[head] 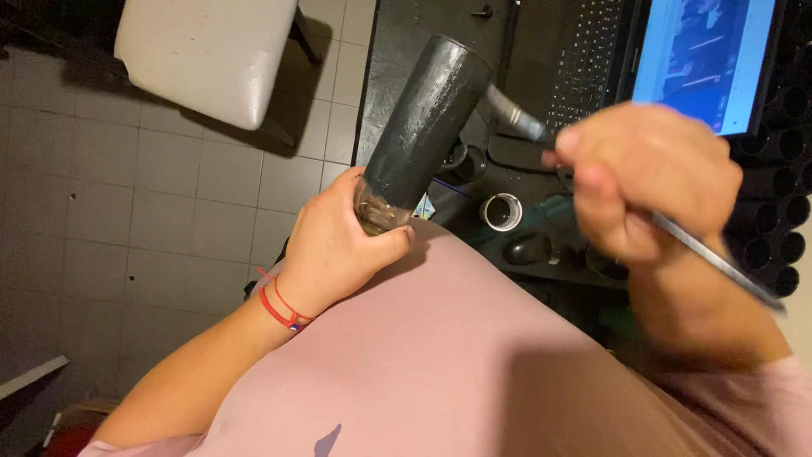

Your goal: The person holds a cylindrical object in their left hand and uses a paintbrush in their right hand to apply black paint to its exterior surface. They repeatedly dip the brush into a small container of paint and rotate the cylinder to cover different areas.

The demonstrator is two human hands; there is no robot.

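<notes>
A person's left hand (pixel 334 241) wraps the lower end of a black-painted bottle (pixel 423 127), fingers closed round the still-clear glass near its base, w/ a red string bracelet (pixel 279 309) on the wrist. The bottle sits mid-frame above the person's lap, between the pink shirt (pixel 440 364) and the dark desk (pixel 406 34). Its long axis runs diagonally: gripped end low and toward the body, far end tilted up and away toward the desk and the laptop (pixel 677 59).

The right hand (pixel 647 178) is pinched shut on a thin metal-handled brush (pixel 719 262), thumb and fingers bunched near the ferrule; the brush tip (pixel 516 114) meets the bottle's upper right side. Handle trails back past the wrist, blurred.

Judging by looks, the bottle is rigid glass, moderately heavy, breakable if dropped. The black coat looks matte but glistens in patches, so prob. wet and easily smudged; the bare glass at the base seems the safest place to hold, approx. where the hand has it. Smooth glass could slip in a loose grip.

Nearby: a small round pot (pixel 501 211) w/ a pale rim on the desk, a white padded seat (pixel 207 51) over the tiled floor (pixel 127 211), and rows of dark tubes (pixel 782 152) at the right edge.
</notes>
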